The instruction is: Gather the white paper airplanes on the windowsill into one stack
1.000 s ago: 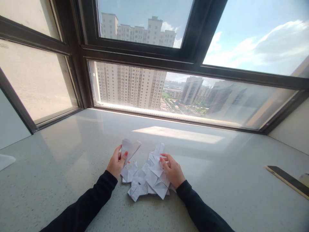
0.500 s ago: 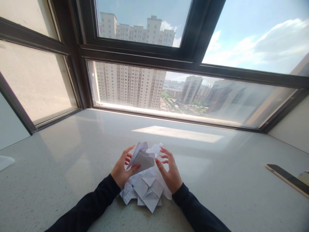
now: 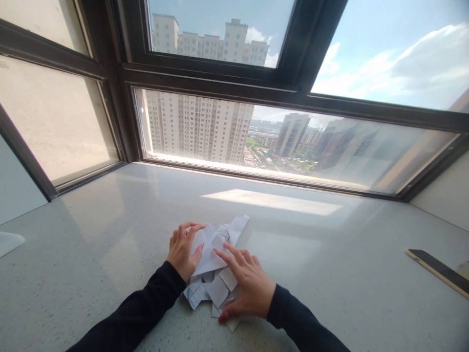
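A heap of folded and crumpled white paper pieces point(image 3: 219, 292) lies on the pale speckled counter point(image 3: 139, 293) in front of me. On top of it rests a larger white folded sheet point(image 3: 209, 261). My left hand point(image 3: 185, 252) is at this sheet's left edge, its fingers curved but apart and the thumb over the paper. Across the right side of the heap lies my right hand point(image 3: 251, 283), fingers spread, with its thumb low at the near edge. Its palm hides some of the pieces beneath. Neither hand is closed on a piece.
A flat phone-like object with a dark top and gold edge point(image 3: 437, 271) lies at the right. Part of a white object point(image 3: 10, 243) shows at the left edge. Dark-framed windows point(image 3: 220, 93) rise behind the counter, and a sunlit patch point(image 3: 273, 202) falls before them.
The folded paper that my left hand held up is now down on the heap, and that hand has loosened. My right hand has moved left and down onto the pieces, covering the near ones.
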Demonstrator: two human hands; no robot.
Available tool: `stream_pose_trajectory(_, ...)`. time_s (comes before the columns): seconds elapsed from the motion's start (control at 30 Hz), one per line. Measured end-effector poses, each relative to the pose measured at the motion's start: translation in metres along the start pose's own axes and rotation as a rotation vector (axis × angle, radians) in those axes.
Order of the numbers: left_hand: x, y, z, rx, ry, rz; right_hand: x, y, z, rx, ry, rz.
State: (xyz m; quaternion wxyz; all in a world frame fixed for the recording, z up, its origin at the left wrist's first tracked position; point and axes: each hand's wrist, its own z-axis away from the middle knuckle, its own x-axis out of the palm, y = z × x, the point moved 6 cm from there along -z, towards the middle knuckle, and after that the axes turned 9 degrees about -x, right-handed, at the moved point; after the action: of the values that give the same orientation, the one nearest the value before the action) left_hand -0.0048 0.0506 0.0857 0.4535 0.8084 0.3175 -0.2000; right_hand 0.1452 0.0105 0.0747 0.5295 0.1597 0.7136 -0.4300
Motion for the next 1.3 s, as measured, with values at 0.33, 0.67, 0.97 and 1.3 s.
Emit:
stream_pose_trajectory(0.33,0.036,0.003,0.015,0.118,-0.299,0.152,-0.032,0.01,0.0,-0.061,0.097,-0.389)
stream_pose_trajectory(0.67,0.03,-0.006,0.007,-0.045,-0.217,0.305,-0.102,0.032,0.015,0.101,0.369,-0.586)
stream_pose_trajectory(0.97,0.009,-0.006,0.001,-0.241,0.004,0.606,-0.077,0.025,-0.01,0.106,0.633,-0.561)
stream_pose_trajectory(1.3,0.004,-0.005,-0.001,-0.094,-0.044,0.176,-0.037,0.089,-0.016,0.243,0.565,0.019)
